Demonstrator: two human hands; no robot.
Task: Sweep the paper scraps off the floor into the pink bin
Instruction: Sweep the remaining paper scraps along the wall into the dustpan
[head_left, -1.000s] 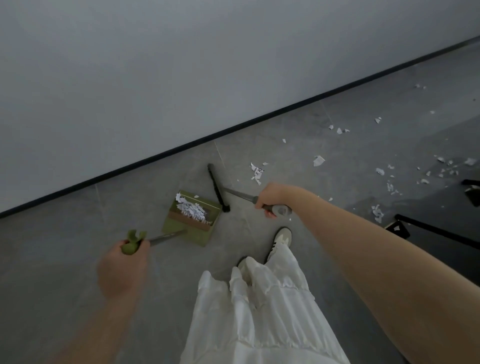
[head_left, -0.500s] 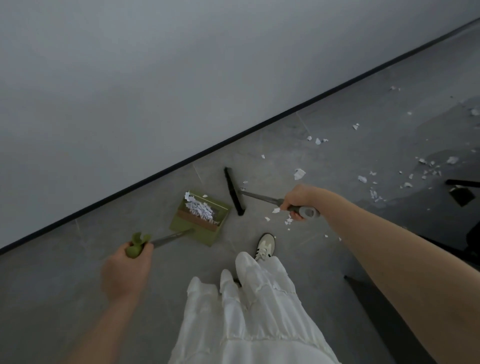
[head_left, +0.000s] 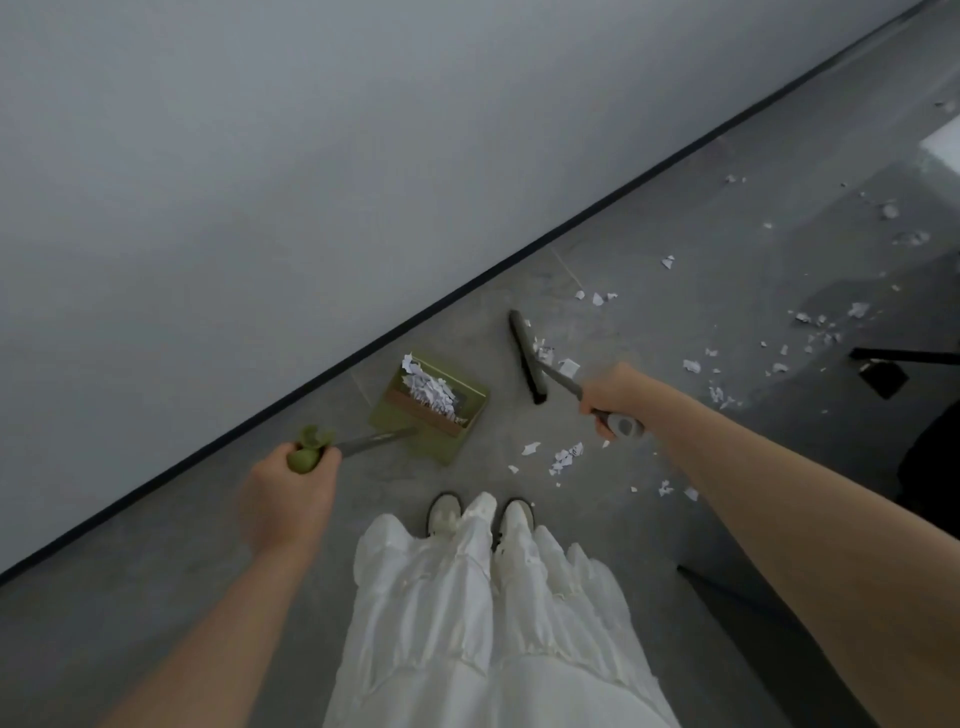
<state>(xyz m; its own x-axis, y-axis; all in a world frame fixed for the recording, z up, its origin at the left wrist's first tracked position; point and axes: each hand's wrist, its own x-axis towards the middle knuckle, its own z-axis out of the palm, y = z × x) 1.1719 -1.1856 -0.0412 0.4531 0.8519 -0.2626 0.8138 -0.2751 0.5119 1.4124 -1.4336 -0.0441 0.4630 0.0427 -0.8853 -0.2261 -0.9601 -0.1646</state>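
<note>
Paper scraps (head_left: 566, 457) strewn over grey floor (head_left: 649, 270) by white wall (head_left: 311, 156), left hand (head_left: 285, 493) gripping green dustpan (head_left: 431, 405) handle, right hand (head_left: 613, 397) clamped around broom (head_left: 527, 356) handle

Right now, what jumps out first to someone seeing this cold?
The green dustpan in the middle of the grey floor, already heaped with white paper scraps, its handle gripped by the left hand. Just right of it, the right hand holds a dark-headed broom. More loose scraps litter the floor in front of the white shoes and trail off to the right; no pink bin shows.
</note>
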